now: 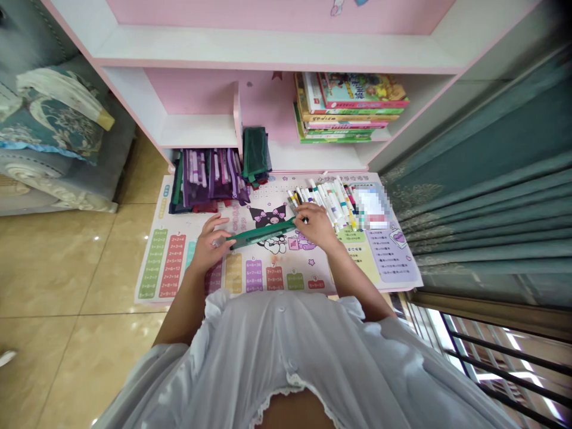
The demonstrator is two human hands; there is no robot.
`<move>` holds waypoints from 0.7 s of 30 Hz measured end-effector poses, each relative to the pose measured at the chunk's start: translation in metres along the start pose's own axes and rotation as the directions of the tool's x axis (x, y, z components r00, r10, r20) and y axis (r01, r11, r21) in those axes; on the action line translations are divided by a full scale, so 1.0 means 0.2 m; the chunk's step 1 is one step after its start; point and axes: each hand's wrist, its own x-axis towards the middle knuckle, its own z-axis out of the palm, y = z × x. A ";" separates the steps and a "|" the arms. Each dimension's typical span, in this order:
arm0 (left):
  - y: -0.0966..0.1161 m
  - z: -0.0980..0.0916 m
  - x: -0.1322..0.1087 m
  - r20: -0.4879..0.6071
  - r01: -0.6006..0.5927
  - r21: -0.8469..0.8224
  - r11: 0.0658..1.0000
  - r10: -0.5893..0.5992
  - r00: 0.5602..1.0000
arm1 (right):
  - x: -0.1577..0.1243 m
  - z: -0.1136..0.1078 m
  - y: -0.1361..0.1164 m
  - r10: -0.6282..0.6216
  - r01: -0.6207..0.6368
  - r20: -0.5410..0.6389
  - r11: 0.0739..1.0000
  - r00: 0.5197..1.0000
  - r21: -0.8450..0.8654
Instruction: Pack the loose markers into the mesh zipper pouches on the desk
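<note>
My left hand [210, 241] grips the left end of a flat green pencil pouch [261, 233], held edge-up over a printed desk mat [179, 262]. The right end of the pouch is pinched by my right hand [316, 223], which also touches a marker at the near edge of a loose pile of several coloured markers [333, 199]. Both hands have their fingers closed on the pouch.
A row of purple pencil pouches [210, 182] and a stack of green pouches [256, 155] stand at the back of the desk. Books [348, 107] lie stacked in the pink shelf above. Green curtains [491, 208] hang on the right, and a sofa [49, 137] stands to the left.
</note>
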 end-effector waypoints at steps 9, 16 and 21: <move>0.01 0.00 0.01 -0.013 -0.026 0.000 1.000 0.026 1.000 | 0.01 -0.02 0.00 0.009 -0.009 0.019 1.000 1.000 -0.010; 0.01 0.00 0.01 -0.008 -0.011 -0.002 1.000 0.011 1.000 | 0.00 -0.05 -0.01 0.053 -0.053 0.005 0.999 0.999 -0.012; 0.01 0.00 0.01 -0.004 0.001 -0.004 1.000 -0.001 1.000 | 0.00 -0.05 -0.01 0.059 -0.059 -0.002 0.998 0.998 -0.002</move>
